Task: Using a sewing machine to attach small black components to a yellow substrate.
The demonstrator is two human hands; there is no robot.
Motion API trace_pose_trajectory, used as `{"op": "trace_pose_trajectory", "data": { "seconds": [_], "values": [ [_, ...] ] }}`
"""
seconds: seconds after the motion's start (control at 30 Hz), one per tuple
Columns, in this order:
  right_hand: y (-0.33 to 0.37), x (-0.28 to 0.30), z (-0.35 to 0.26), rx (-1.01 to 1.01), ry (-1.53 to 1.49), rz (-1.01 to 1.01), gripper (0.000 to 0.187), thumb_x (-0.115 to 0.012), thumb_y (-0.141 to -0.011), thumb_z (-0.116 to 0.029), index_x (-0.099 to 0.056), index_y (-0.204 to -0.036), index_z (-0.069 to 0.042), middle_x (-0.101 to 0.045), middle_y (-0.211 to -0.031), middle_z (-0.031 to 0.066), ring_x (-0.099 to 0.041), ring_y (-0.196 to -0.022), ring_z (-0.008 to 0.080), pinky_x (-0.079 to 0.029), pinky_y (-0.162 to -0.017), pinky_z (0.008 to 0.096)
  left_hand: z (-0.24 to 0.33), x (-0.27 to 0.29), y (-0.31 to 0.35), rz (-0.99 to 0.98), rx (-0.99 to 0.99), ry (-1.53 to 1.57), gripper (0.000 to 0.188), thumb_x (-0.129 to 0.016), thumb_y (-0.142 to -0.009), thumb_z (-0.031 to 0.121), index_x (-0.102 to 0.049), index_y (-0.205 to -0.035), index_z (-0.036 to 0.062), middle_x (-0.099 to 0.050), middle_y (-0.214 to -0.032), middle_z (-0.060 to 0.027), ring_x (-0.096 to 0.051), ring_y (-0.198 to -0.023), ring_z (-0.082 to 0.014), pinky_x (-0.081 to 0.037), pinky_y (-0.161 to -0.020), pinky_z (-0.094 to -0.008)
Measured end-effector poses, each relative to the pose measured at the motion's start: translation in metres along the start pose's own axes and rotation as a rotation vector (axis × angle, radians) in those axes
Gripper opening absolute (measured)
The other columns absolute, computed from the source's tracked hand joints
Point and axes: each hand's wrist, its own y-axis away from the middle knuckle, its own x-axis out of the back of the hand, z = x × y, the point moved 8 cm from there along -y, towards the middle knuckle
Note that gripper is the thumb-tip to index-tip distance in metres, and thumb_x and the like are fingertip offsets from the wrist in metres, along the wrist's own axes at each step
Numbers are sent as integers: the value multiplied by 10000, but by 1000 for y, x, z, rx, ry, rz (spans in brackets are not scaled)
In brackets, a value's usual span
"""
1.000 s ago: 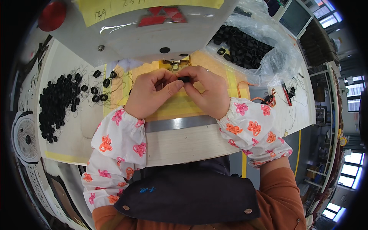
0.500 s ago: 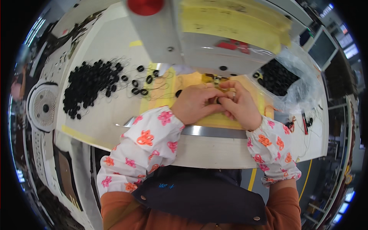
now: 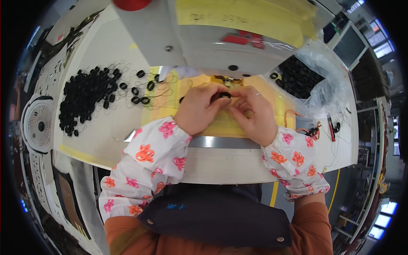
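Fingers of both hands meet over a yellow mat [image 3: 221,123] at the middle of the surface [image 3: 110,123], just below a small metal fixture [image 3: 227,80]. The left hand [image 3: 199,108] curls its fingers [image 3: 214,91] in around a small black ring [image 3: 224,95], and the right hand [image 3: 253,112] brings its fingertips [image 3: 238,94] close together against the same ring, so the ring sits pinched between the two hands, slightly above the mat. How tightly each finger presses cannot be told. A heap of black rings [image 3: 85,100] with thin wires lies well to the left, and a clear plastic bag [image 3: 314,85] with more black rings lies to the right. Both forearms wear white flowered sleeves [image 3: 148,157].
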Motion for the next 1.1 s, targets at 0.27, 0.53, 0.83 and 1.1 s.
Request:
{"op": "trace_pose_trajectory", "data": {
  "seconds": [0.27,0.53,0.83,1.1],
  "values": [
    [4,-1,-35,514,401,-29,183,-585,-683,23,-511,-841,-35,-522,-816,104,-564,-688,285,-469,-549,328,-2,-5,0,-167,139,-40,161,-590,-791,155,-570,-852,8,-579,-692,-72,-520,-610,-138,-415,-564,-251],
    [-7,5,-3,114,24,-41,170,-628,-676,13,-513,-800,-1,-562,-726,73,-577,-618,172,-466,-555,263,-7,-4,1,-149,122,50,249,-628,-768,261,-614,-855,27,-570,-618,-79,-503,-525,-145,-403,-523,-246],
    [-19,9,18,-100,5,53,114,-615,-670,12,-549,-762,16,-584,-685,85,-581,-618,152,-462,-554,255,-12,5,-8,-121,176,-269,207,-635,-735,209,-628,-860,44,-585,-618,-84,-546,-524,-147,-411,-505,-260],
    [-22,12,20,36,189,119,119,-630,-700,-21,-571,-799,13,-588,-684,68,-547,-596,109,-443,-552,226,-6,10,-18,44,173,-359,212,-629,-717,244,-648,-826,63,-593,-581,-54,-559,-504,-145,-415,-491,-257]
  ]
}}
